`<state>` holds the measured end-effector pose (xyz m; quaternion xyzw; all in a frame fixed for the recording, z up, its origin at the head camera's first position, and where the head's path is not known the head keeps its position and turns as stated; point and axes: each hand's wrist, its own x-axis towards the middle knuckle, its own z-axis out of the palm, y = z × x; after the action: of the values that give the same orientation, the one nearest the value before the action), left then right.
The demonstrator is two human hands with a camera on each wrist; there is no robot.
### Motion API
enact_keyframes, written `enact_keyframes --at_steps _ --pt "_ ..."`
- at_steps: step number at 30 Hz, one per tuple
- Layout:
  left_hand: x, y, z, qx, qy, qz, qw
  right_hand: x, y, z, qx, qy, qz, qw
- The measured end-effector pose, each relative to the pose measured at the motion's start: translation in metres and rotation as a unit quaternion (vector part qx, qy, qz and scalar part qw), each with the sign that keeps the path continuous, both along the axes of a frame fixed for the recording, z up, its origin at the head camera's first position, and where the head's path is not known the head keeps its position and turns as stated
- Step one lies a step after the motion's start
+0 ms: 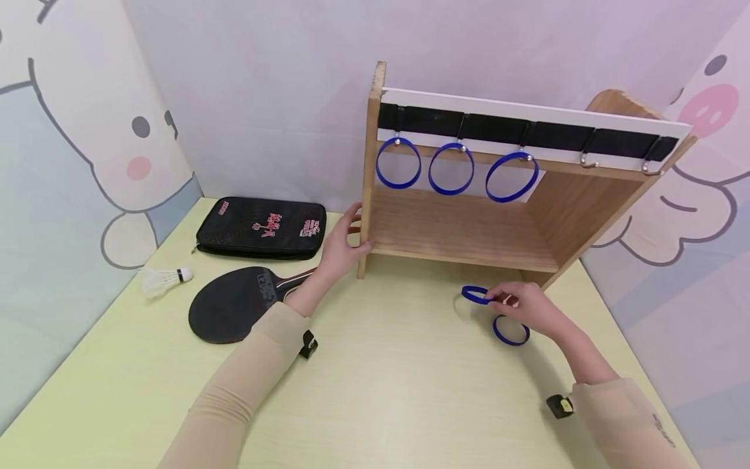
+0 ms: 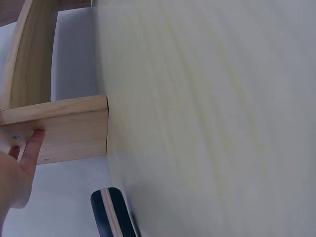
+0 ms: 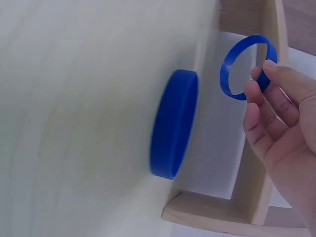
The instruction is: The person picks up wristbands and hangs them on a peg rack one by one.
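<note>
My right hand pinches a blue ring between thumb and fingertips, above the table in front of the wooden shelf. A second blue ring lies on the table just below this hand; the right wrist view shows the held ring tilted beyond the lying one. My left hand touches the shelf's left side panel, its thumb at the front edge and fairly straight fingers against the outer face. Three more blue rings hang from hooks along the shelf's top front.
Two bare hooks are at the right end of the black-and-white strip. Left of the shelf lie a black zipped case, a table tennis bat beneath the left forearm, and a shuttlecock. Printed cloth walls surround the table.
</note>
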<state>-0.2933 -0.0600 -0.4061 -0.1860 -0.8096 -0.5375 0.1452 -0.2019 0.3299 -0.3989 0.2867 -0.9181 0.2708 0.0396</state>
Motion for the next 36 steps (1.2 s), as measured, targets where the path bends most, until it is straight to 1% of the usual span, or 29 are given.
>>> enact_keyframes --at_steps 5,9,16,23,27,30,32,36 --pt "0.000 0.000 -0.001 -0.002 0.002 -0.001 1.0000 0.003 -0.001 0.013 -0.009 0.007 -0.015 0.9998" --pt "0.001 -0.001 0.000 -0.003 0.001 -0.001 1.0000 0.006 -0.001 0.022 -0.015 0.017 -0.016 0.9996" --pt "0.001 -0.001 0.000 -0.007 0.000 0.001 1.0000 0.011 -0.004 0.041 -0.030 0.062 -0.020 0.9974" --pt "0.001 -0.001 0.000 -0.013 0.004 0.006 0.9999 0.020 -0.006 0.065 -0.036 0.091 -0.042 0.9943" --pt "0.001 -0.001 0.001 -0.016 0.001 0.007 0.9998 0.024 -0.004 0.077 -0.053 0.124 -0.041 0.9901" --pt "0.001 -0.001 0.001 -0.016 0.001 0.005 0.9999 0.027 -0.003 0.087 -0.064 0.157 -0.036 0.9849" --pt "0.001 -0.001 0.000 -0.016 0.001 0.005 0.9999 0.029 -0.002 0.093 -0.072 0.179 -0.030 0.9808" --pt "0.001 -0.001 0.000 -0.017 0.000 0.008 0.9998 0.033 -0.003 0.110 -0.097 0.207 -0.009 0.9735"
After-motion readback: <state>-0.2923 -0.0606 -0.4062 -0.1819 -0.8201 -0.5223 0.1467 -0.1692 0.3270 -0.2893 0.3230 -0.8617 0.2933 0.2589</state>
